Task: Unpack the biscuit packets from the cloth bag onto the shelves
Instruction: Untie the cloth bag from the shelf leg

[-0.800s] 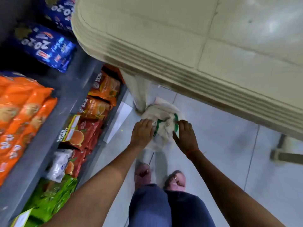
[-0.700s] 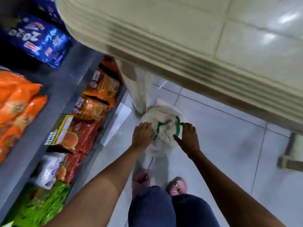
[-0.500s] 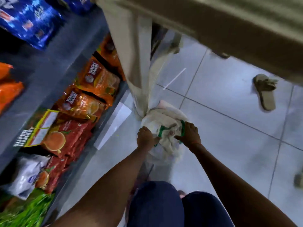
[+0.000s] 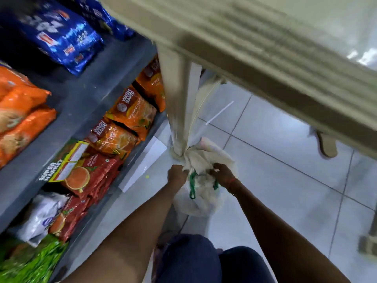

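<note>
A cream cloth bag (image 4: pixel 204 199) with green handles (image 4: pixel 192 185) sits on the tiled floor beside a table leg. My left hand (image 4: pixel 176 175) grips the bag's left edge. My right hand (image 4: pixel 223 174) grips its right edge near the other handle. The bag's contents are hidden by folded cloth. Grey shelves (image 4: pixel 81 99) run along the left, carrying blue biscuit packets (image 4: pixel 61 37) at the top and orange packets (image 4: pixel 18 111) further down.
A beige plastic table (image 4: pixel 265 48) overhangs the bag, its leg (image 4: pixel 177 103) touching the cloth. The lower shelf holds orange tea packets (image 4: pixel 130 113), red packets (image 4: pixel 89 176) and green packets (image 4: pixel 26 260). A white card (image 4: pixel 142 166) leans there. A sandal (image 4: pixel 326 144) lies on the floor.
Both hands have closed tighter on the bag's top edges and pulled the cloth together. The view has dropped lower and swung, showing more of the table leg and shelves.
</note>
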Available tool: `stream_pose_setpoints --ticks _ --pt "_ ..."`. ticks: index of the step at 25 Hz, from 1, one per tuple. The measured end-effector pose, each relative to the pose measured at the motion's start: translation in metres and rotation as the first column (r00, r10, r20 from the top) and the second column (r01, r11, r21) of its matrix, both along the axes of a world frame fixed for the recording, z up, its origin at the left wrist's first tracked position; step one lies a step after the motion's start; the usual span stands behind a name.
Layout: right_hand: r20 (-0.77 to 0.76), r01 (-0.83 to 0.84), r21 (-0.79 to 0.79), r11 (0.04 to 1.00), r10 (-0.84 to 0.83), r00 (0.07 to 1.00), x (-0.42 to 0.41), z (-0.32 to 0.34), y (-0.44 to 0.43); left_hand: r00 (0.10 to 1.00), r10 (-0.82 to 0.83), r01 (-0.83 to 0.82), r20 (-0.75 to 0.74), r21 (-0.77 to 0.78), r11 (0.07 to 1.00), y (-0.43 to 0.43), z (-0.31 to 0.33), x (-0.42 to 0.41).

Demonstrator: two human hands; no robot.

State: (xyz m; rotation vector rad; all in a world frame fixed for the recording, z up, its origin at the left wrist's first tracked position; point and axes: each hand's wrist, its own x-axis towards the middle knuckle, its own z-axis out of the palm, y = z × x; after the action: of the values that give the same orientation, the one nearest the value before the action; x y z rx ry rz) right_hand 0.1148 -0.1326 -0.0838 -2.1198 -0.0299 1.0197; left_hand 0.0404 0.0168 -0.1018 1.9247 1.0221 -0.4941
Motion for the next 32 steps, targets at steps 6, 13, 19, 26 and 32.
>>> stream_pose_setpoints --ticks 6,13,19,26,32 --pt "0.006 0.198 0.107 0.974 -0.199 0.98 -0.018 0.116 0.003 0.996 0.071 -0.066 0.061 -0.074 0.995 -0.012 0.111 -0.014" --pt "-0.079 0.34 0.205 0.918 -0.331 0.94 -0.058 0.257 -0.004 0.996 0.072 -0.069 0.046 -0.066 0.995 -0.009 0.257 -0.053" --pt "-0.029 0.119 0.071 0.99 -0.117 0.993 -0.09 0.412 0.019 0.985 -0.165 0.157 0.056 0.129 0.979 0.0 0.419 -0.092" --pt "-0.162 -0.114 0.24 0.964 0.156 0.974 -0.076 0.615 0.013 0.929 -0.233 0.158 0.287 0.262 0.952 0.02 0.601 -0.105" --pt "0.057 -0.189 0.392 0.9 0.181 0.982 -0.045 0.738 0.018 0.826 -0.12 0.036 0.55 0.162 0.986 0.02 0.726 -0.062"
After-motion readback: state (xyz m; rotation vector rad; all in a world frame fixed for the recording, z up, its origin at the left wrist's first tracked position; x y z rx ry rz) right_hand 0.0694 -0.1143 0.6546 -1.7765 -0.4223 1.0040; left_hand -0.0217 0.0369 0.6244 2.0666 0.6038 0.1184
